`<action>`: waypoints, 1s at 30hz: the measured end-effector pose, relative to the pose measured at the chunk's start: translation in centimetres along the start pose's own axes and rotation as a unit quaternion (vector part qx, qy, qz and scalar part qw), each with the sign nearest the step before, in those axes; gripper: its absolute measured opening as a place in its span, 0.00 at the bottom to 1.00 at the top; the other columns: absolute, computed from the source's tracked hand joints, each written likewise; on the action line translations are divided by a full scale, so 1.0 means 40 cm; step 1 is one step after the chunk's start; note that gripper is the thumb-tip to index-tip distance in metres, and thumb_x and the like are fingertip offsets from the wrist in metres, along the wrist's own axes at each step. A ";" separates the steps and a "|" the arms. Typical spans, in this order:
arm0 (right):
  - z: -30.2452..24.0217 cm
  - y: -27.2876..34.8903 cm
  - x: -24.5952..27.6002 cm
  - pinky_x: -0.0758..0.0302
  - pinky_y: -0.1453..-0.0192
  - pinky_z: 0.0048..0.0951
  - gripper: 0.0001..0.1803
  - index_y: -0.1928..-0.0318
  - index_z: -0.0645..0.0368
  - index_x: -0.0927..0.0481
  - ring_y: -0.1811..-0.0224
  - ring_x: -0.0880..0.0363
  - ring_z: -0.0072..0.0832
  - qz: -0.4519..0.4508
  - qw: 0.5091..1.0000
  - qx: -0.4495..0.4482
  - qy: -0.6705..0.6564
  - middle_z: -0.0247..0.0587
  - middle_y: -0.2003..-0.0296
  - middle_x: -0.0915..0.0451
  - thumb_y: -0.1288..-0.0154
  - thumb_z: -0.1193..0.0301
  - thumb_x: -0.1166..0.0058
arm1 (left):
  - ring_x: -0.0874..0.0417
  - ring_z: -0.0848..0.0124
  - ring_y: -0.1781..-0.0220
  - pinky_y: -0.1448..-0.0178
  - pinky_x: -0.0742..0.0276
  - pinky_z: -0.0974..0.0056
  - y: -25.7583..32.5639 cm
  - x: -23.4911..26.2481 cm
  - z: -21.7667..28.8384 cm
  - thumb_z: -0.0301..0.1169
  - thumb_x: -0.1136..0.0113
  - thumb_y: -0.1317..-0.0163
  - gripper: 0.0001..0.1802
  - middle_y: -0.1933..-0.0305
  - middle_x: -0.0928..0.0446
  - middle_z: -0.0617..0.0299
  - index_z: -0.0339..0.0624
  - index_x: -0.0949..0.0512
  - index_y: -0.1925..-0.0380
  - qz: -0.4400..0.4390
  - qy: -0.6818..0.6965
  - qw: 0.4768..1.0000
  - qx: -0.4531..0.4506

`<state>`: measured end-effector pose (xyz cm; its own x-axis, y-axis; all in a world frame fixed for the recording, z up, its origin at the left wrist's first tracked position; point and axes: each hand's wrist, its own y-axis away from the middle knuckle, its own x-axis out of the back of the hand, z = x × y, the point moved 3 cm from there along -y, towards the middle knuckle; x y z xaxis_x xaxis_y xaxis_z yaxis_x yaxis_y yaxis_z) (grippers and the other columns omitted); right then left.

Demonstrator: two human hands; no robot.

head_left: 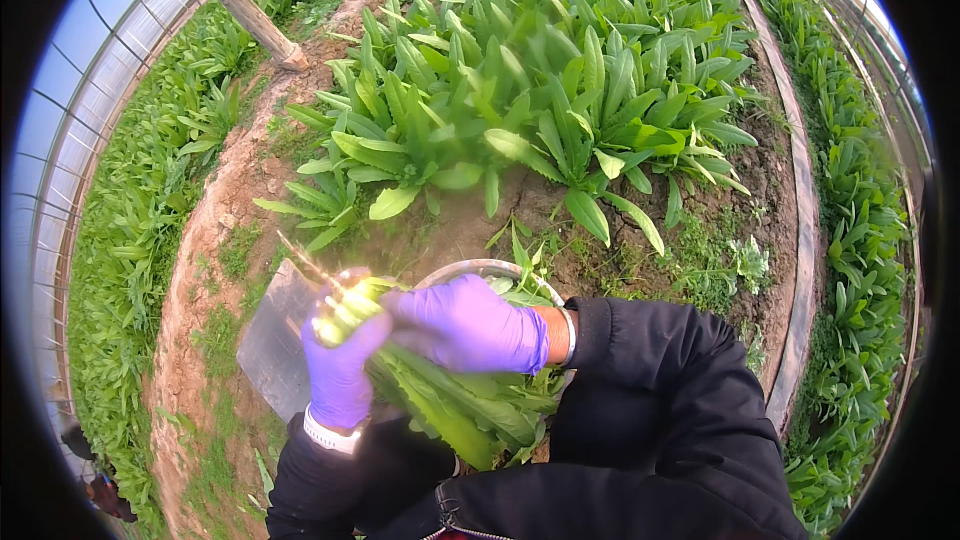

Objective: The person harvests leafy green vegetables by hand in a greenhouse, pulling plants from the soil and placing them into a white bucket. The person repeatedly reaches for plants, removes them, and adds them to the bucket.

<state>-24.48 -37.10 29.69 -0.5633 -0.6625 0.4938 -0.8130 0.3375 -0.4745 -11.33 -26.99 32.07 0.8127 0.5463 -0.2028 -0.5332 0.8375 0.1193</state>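
My left hand (345, 355), in a purple glove, is closed around the pale stem end of a leaf lettuce (455, 410). Its long green leaves hang down toward my lap. A thin brown stalk or root (308, 260) sticks out past the left fingers; bright glare hides its detail. My right hand (475, 325), also gloved in purple and blurred by motion, is curled against the lettuce just beside the left one. Its fingertips are largely hidden. Behind the right hand shows the rim of a round container (485, 266) with green leaves in it.
A grey flat sheet (280, 335) lies left of my hands. Dense growing lettuce (560, 90) fills the bed ahead, with bare soil before it. A pale edging strip (790, 160) runs along the right. A post (240, 5) rises at the far left near the greenhouse wall.
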 end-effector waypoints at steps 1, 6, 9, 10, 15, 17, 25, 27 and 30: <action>0.016 0.008 0.012 0.21 0.66 0.42 0.13 0.53 0.60 0.24 0.70 0.17 0.47 0.017 1.000 0.012 -0.011 0.48 0.70 0.19 0.33 0.68 0.41 | 0.17 0.68 0.49 0.41 0.22 0.65 -0.001 0.008 0.013 0.21 0.32 0.47 0.30 0.49 0.19 0.57 0.35 0.25 0.41 0.001 -0.010 1.000 -0.026; 0.289 0.086 0.056 0.17 0.57 0.39 0.14 0.48 0.63 0.20 0.61 0.14 0.48 0.106 0.979 -0.160 -0.066 0.51 0.59 0.14 0.30 0.69 0.45 | 0.18 0.65 0.45 0.38 0.24 0.61 0.009 0.030 0.053 0.22 0.30 0.51 0.33 0.47 0.19 0.49 0.32 0.28 0.41 0.040 -0.158 0.977 -0.140; 0.553 0.149 0.024 0.21 0.59 0.46 0.08 0.61 0.62 0.20 0.66 0.17 0.49 -0.048 0.951 -0.211 0.218 0.50 0.68 0.17 0.37 0.71 0.44 | 0.18 0.62 0.43 0.35 0.25 0.58 0.025 0.015 0.045 0.18 0.31 0.53 0.36 0.45 0.20 0.45 0.31 0.30 0.39 0.014 -0.231 0.957 -0.176; 0.649 0.172 0.013 0.21 0.58 0.46 0.08 0.62 0.62 0.20 0.65 0.17 0.48 -0.117 0.933 -0.196 0.280 0.50 0.68 0.17 0.39 0.72 0.44 | 0.18 0.60 0.42 0.34 0.24 0.57 0.028 0.015 0.038 0.15 0.32 0.55 0.38 0.45 0.20 0.43 0.30 0.30 0.38 0.023 -0.227 0.961 -0.158; 1.052 0.238 -0.012 0.22 0.52 0.43 0.08 0.63 0.58 0.19 0.59 0.16 0.42 -0.227 0.846 -0.154 0.458 0.46 0.66 0.17 0.41 0.72 0.48 | 0.17 0.62 0.45 0.38 0.22 0.57 0.016 0.007 0.022 0.20 0.29 0.53 0.38 0.46 0.20 0.43 0.29 0.31 0.38 0.018 -0.269 0.957 -0.105; 1.162 0.259 0.023 0.23 0.57 0.43 0.09 0.63 0.57 0.16 0.61 0.16 0.40 -0.195 0.833 -0.231 0.464 0.42 0.66 0.16 0.40 0.71 0.49 | 0.17 0.63 0.47 0.39 0.21 0.57 0.006 0.003 0.026 0.24 0.27 0.52 0.38 0.47 0.20 0.44 0.28 0.32 0.39 0.005 -0.313 0.945 -0.095; 1.309 0.335 0.139 0.25 0.54 0.50 0.13 0.54 0.51 0.15 0.53 0.17 0.38 -0.271 0.648 -0.427 0.569 0.37 0.56 0.16 0.34 0.66 0.51 | 0.16 0.59 0.43 0.38 0.20 0.55 -0.019 -0.003 0.032 0.14 0.31 0.53 0.38 0.44 0.20 0.46 0.28 0.31 0.37 -0.045 -0.390 0.917 -0.067; 1.331 0.352 0.158 0.25 0.52 0.52 0.14 0.51 0.49 0.15 0.51 0.17 0.38 -0.290 0.631 -0.452 0.560 0.36 0.53 0.16 0.32 0.65 0.51 | 0.16 0.59 0.44 0.38 0.20 0.56 -0.023 0.000 0.031 0.15 0.31 0.53 0.38 0.44 0.20 0.45 0.28 0.31 0.37 -0.044 -0.392 0.917 -0.068; 1.367 0.382 0.166 0.25 0.49 0.55 0.16 0.48 0.48 0.15 0.47 0.18 0.40 -0.326 0.602 -0.481 0.547 0.36 0.49 0.17 0.31 0.63 0.51 | 0.16 0.59 0.44 0.39 0.20 0.56 -0.021 0.003 0.032 0.15 0.31 0.53 0.38 0.45 0.20 0.46 0.28 0.31 0.38 -0.046 -0.404 0.911 -0.067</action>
<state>-32.58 -72.93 -14.13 0.5904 -0.2039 0.7810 -0.3261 0.8248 0.4618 -10.49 -27.63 33.18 0.7344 0.3494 0.5819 -0.4341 0.9008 0.0069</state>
